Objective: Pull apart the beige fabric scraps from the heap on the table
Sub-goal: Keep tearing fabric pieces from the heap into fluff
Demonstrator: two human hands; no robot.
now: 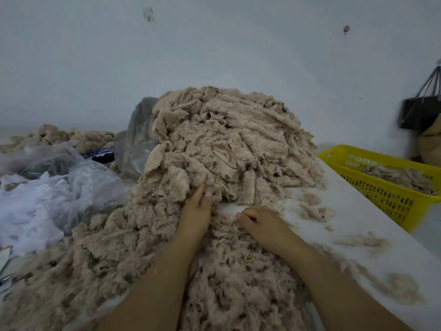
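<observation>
On the white table [358, 211], a tall heap of beige fabric scraps [229, 139] rises just beside a yellow basket [391, 199], the left hand [198, 211] gripping scraps at its foot, the right hand [260, 220] resting curled on the low spread nearer, its hold hidden.

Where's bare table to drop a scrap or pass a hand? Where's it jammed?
Free: table strip between heap and yellow basket, right of the right hand, with loose tufts; small gap between it and the left hand, at the heap's foot. Crowded: plastic bags abut the heap's left; scraps cover the near side.
</observation>
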